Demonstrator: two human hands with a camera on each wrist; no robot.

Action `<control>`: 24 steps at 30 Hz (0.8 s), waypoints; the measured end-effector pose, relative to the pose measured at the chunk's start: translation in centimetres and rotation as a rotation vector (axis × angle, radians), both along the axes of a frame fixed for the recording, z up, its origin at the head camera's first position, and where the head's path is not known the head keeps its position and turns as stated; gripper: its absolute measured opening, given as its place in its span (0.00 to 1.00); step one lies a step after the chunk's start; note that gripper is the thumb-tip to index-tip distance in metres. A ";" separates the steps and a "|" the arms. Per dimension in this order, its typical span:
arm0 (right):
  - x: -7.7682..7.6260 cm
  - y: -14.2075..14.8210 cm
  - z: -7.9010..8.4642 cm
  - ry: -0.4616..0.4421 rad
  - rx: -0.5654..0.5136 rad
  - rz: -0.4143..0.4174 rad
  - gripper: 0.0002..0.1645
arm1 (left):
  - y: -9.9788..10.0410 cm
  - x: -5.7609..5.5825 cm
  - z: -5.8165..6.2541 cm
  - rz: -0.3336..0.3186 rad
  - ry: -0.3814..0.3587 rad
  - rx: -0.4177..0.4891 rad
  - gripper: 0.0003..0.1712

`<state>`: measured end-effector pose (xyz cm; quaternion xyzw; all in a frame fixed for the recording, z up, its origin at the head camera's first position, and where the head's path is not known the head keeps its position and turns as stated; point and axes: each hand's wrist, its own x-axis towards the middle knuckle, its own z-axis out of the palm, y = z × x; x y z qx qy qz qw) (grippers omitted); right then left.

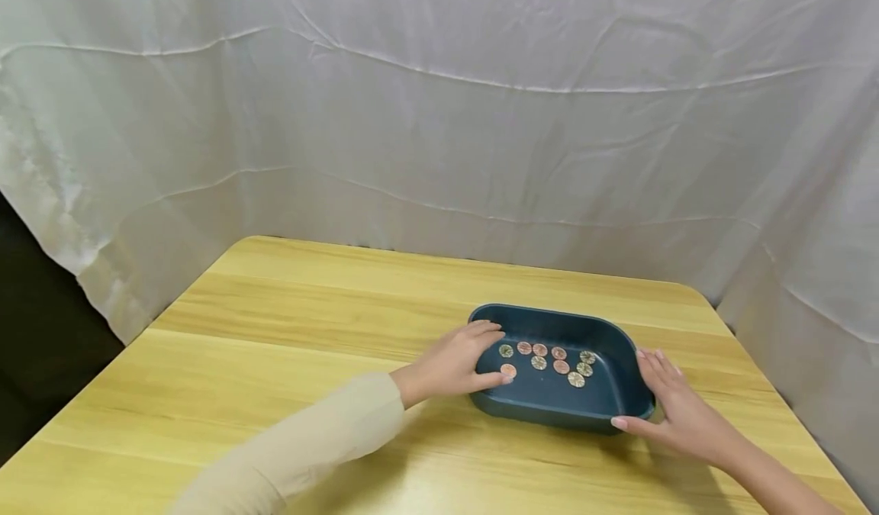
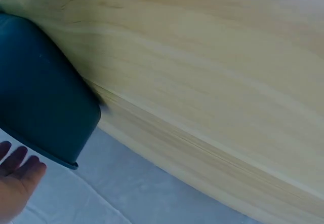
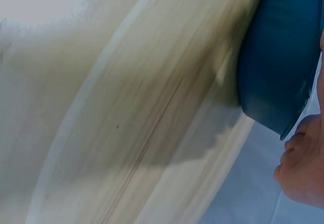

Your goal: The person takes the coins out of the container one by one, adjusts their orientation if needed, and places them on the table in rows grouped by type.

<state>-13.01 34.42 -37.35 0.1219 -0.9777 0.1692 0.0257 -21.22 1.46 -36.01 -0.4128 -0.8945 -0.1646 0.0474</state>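
Observation:
A dark blue oblong basin (image 1: 549, 416) stands on the wooden table, right of the middle in the head view. Several coins lie flat and scattered on its floor, some copper-coloured (image 1: 561, 366), others gold-coloured (image 1: 575, 380). My left hand (image 1: 460, 358) is at the basin's left end, fingers stretched over the rim and thumb near a copper coin. At the opposite end my right hand (image 1: 687, 416) has its thumb by the front corner and its fingers along the right rim. Both wrist views show fingers spread close beside the basin's outer wall (image 2: 45, 87).
The light wooden table (image 1: 275, 347) has rounded far corners. White cloth (image 1: 446, 141) hangs behind it and along both sides. A dark area (image 1: 41, 332) shows beyond the cloth at the far left.

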 end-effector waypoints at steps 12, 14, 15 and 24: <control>-0.2 0.6 0.0 -0.080 -0.018 0.005 0.61 | 3.9 -2.5 0.0 -0.008 -0.163 -0.120 0.24; -0.2 0.5 0.0 -0.085 -0.017 0.003 0.61 | 4.4 -2.9 -0.2 0.000 -0.181 -0.137 0.21; -0.2 0.5 0.0 -0.087 -0.015 0.001 0.61 | 4.7 -3.1 -0.3 0.008 -0.196 -0.147 0.20; -0.2 0.4 0.1 -0.110 -0.011 -0.005 0.62 | 6.6 -3.9 -0.9 0.101 -0.288 -0.272 0.13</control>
